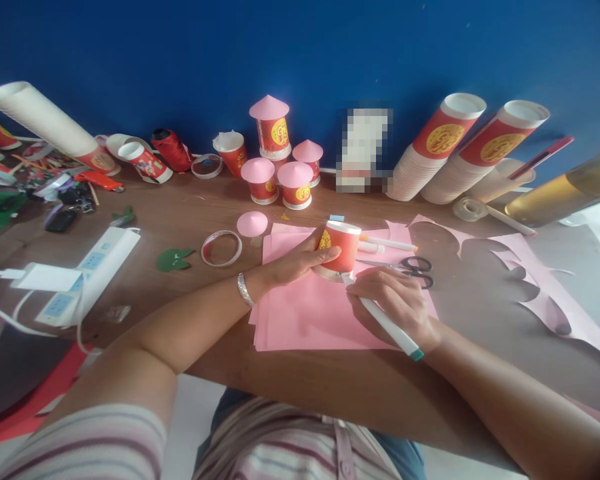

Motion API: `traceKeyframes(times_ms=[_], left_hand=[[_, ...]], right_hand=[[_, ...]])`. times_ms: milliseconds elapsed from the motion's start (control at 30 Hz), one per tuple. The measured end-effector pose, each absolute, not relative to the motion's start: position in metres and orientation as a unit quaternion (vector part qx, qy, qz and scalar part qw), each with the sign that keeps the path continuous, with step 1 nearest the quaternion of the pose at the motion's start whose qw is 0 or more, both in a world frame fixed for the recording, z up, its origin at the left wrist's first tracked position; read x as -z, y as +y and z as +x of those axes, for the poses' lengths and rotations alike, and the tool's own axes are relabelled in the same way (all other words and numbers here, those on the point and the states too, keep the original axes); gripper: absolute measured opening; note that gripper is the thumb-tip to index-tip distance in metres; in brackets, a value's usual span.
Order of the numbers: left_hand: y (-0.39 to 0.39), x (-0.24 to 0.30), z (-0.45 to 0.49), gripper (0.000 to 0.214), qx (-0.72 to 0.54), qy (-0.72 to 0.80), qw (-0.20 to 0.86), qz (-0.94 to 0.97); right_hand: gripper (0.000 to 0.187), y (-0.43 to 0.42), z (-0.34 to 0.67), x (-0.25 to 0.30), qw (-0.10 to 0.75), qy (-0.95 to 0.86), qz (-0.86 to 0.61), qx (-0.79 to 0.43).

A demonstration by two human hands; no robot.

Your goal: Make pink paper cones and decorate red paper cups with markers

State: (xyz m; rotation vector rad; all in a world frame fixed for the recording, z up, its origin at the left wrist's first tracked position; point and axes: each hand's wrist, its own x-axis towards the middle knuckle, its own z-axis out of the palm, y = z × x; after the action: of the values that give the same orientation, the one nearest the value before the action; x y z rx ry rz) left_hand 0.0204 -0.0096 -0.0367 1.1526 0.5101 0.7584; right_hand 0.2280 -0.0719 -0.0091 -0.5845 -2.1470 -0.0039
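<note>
My left hand (297,260) grips a red paper cup (341,245) turned upside down on a stack of pink paper (310,313). My right hand (393,297) holds a white pen with a teal end (387,325), its tip touching the paper at the cup's rim. A silver bracelet sits on my left wrist. Black-handled scissors (415,267) lie just right of the cup, with two other white pens (385,243) behind it.
Several red cups topped with pink cones (280,167) stand at the back by the blue wall. Stacks of cups (445,143) lie at the right, cut pink scraps (545,280) beside them. A power strip (87,273), cup rings (221,248) and clutter fill the left.
</note>
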Motion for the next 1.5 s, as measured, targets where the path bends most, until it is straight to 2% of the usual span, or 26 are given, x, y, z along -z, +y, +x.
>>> traceKeyframes(times_ms=[267,467,667,933,1500], left_hand=[[-0.011,0.034,0.018,0.048,-0.345,0.235,0.739,0.528],[-0.007,0.049,0.017,0.051,-0.349,0.236,0.753,0.506],[-0.008,0.04,0.019,0.059,-0.344,0.236,0.756,0.504],[-0.011,0.035,0.021,0.047,-0.356,0.213,0.749,0.516],[-0.009,0.038,0.022,0.061,-0.345,0.222,0.738,0.536]], right_hand=[[0.022,-0.073,0.229,0.005,0.432,-0.866,-0.251,0.002],[0.024,-0.074,0.228,0.005,0.429,-0.862,-0.269,0.018],[0.022,-0.073,0.228,0.007,0.43,-0.862,-0.266,0.017],[0.023,-0.072,0.227,0.011,0.437,-0.862,-0.256,0.012],[0.023,-0.071,0.227,0.008,0.432,-0.863,-0.261,0.002]])
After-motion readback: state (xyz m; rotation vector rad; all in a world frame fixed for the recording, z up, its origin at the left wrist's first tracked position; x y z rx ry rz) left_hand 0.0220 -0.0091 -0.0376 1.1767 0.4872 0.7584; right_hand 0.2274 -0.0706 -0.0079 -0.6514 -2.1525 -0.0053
